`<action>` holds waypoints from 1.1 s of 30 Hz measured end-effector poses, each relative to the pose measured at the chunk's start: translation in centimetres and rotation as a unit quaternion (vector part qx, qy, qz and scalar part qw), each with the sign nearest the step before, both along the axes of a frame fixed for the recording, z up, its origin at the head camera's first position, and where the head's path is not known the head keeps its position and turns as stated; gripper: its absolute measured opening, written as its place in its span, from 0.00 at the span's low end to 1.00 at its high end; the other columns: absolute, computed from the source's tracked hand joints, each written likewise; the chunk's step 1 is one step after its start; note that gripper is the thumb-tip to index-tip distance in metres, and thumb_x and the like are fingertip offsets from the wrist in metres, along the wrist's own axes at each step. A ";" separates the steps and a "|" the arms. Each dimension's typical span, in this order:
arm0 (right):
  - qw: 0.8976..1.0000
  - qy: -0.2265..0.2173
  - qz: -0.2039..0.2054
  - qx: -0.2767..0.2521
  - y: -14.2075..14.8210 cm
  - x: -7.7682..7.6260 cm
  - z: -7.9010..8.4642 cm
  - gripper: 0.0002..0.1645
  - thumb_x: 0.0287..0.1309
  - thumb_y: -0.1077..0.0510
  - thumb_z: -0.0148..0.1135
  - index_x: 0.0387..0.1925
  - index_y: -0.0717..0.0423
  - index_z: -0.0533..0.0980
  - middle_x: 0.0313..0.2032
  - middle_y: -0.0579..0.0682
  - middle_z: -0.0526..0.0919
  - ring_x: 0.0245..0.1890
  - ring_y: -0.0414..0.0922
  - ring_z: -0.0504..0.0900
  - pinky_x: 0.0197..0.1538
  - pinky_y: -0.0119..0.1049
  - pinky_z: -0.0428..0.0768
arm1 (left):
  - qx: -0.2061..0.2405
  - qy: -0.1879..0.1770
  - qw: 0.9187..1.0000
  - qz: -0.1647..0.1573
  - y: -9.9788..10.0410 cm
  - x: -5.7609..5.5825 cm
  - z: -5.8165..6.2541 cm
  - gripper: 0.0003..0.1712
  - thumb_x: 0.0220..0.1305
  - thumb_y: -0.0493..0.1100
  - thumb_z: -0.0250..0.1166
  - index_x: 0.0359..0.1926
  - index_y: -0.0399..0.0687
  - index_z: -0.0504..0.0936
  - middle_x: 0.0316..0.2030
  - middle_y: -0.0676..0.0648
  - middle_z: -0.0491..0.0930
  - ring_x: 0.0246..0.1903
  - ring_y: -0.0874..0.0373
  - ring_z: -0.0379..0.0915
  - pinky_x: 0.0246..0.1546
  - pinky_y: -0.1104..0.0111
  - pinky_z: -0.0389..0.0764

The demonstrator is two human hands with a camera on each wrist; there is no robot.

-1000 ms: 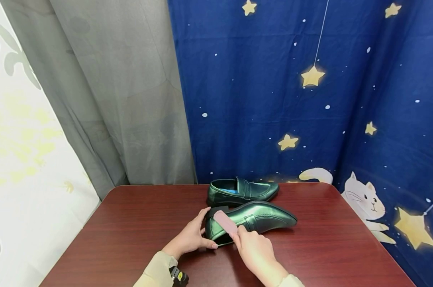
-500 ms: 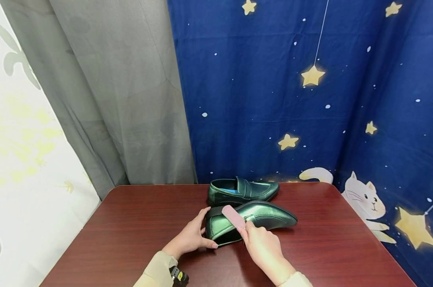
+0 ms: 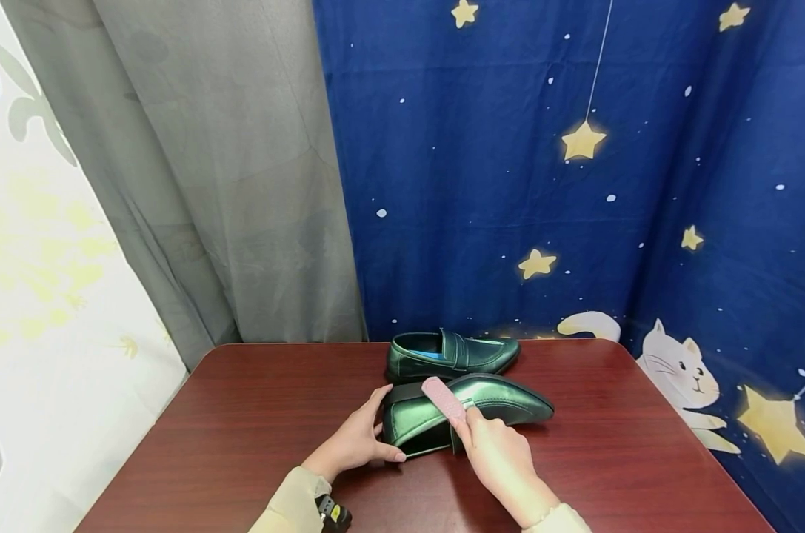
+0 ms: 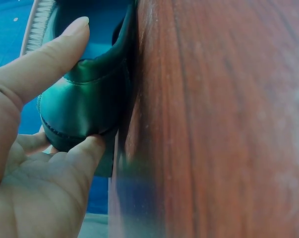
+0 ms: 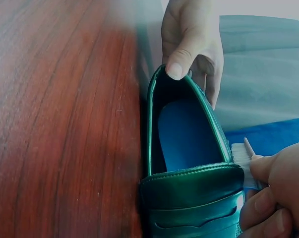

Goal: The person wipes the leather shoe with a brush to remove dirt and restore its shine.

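A shiny green loafer [image 3: 502, 403] lies tipped on its side on the table, its opening toward me. My left hand [image 3: 358, 440] grips its heel end; in the left wrist view the thumb [image 4: 55, 57] lies over the heel's rim and the other fingers press the outside. With my right hand [image 3: 498, 459] I hold a pink-backed brush [image 3: 442, 398], its pale bristles [image 5: 242, 156] against the shoe's upper side. The blue insole [image 5: 186, 136] shows inside the shoe in the right wrist view. Behind stands the matching loafer [image 3: 485, 355], upright, toe to the right.
The reddish-brown wooden table [image 3: 262, 400] extends to both sides of the shoes. Behind it hang a grey curtain [image 3: 242, 185] and a blue star-patterned curtain [image 3: 482, 185]. A small black device [image 3: 333, 512] sits at my left wrist.
My right hand has slid the brush along the shoe's side, rightward from the heel toward the strap. The left hand and both shoes stay in place.
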State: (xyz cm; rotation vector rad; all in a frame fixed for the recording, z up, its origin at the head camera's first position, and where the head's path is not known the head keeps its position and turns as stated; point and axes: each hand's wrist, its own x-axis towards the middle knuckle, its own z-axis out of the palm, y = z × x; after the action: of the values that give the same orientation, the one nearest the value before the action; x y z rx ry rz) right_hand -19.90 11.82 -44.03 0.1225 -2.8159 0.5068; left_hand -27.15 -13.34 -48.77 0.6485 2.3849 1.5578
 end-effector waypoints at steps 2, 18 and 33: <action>1.000 -0.005 0.000 0.000 0.0 -0.1 0.0 0.20 0.70 0.42 0.57 0.28 0.49 0.69 0.16 0.49 0.73 0.15 0.49 0.74 0.16 0.45 0.65 | -0.001 0.002 1.000 0.000 0.0 0.0 0.0 0.71 0.42 0.36 0.84 0.79 0.45 0.47 0.77 0.37 0.51 0.73 0.41 0.57 0.64 0.53 0.74; 1.000 -0.028 -0.006 -0.009 0.7 -0.2 0.4 0.19 0.72 0.42 0.55 0.30 0.50 0.70 0.16 0.49 0.72 0.15 0.48 0.73 0.16 0.44 0.66 | -0.010 0.000 1.000 -0.004 -0.1 -0.1 -0.1 0.71 0.43 0.38 0.84 0.79 0.44 0.46 0.78 0.35 0.48 0.74 0.38 0.56 0.63 0.52 0.74; 0.996 -0.070 -0.040 -0.029 3.9 -0.4 0.4 0.19 0.74 0.40 0.50 0.37 0.50 0.71 0.20 0.49 0.75 0.19 0.50 0.77 0.20 0.47 0.69 | -0.018 -0.012 1.000 -0.001 -0.2 -0.1 -0.1 0.71 0.43 0.42 0.85 0.80 0.47 0.45 0.79 0.37 0.46 0.75 0.39 0.55 0.64 0.51 0.73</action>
State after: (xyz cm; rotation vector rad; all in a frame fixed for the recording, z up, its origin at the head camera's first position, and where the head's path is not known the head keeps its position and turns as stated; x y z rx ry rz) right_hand -20.28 15.70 -43.61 -0.0376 -2.9236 0.6005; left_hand -27.21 -13.50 -48.88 0.6222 2.3881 1.5108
